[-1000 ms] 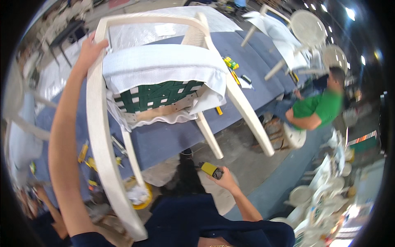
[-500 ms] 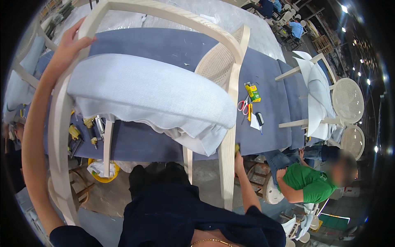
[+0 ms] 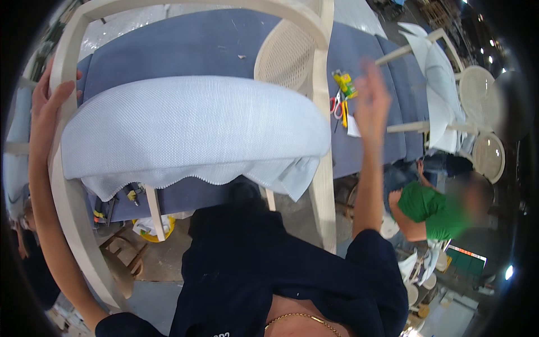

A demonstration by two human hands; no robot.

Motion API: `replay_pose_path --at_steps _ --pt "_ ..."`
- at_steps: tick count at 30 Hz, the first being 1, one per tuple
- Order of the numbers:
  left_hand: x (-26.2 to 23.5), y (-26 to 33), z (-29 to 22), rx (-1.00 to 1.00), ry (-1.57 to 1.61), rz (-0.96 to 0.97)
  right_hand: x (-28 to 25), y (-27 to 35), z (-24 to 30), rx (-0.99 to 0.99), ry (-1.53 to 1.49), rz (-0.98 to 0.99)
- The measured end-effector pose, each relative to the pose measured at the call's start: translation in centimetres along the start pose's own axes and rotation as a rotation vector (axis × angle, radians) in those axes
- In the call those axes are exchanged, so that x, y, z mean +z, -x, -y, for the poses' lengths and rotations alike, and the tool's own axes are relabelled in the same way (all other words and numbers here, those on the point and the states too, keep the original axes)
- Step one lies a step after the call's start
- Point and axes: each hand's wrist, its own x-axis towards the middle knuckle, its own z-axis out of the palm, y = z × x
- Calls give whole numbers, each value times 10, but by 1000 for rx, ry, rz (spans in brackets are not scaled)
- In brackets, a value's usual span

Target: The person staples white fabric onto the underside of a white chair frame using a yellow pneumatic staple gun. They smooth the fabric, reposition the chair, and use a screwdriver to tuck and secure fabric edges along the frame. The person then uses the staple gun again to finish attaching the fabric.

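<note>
A pale wooden chair (image 3: 73,219) stands tilted before me, its seat wrapped in light blue-grey woven fabric (image 3: 196,126) with a loose, wavy lower edge. Its round cane back (image 3: 283,59) faces away on the far side. My left hand (image 3: 48,104) is wrapped round the upper left of the chair frame. My right hand (image 3: 371,109) is raised beyond the right chair leg, off the chair; motion smears its fingers. Beside it on the blue-covered table lie a yellow-green box (image 3: 344,83), red-handled scissors (image 3: 338,105), a yellow-handled tool (image 3: 345,115) and white paper (image 3: 353,126).
A yellow tub (image 3: 168,231) with white stuff in it sits below the table (image 3: 135,62). A person in green (image 3: 432,208) works at the right. More cane-backed chairs (image 3: 477,92) stand there. Partly hidden tools (image 3: 101,210) lie at the table's left.
My right hand has left the right chair leg and swung up and to the right over the table. The chair seat has tipped more toward me; my left hand keeps its hold.
</note>
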Motion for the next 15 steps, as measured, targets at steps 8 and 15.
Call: replay_pose_path --at_steps 8,15 --pt "-5 -11 -22 95 -12 54 64 22 96 -542 -40 -71" --pt "53 -3 -139 677 -330 156 -7 55 -71 237 -161 -32"
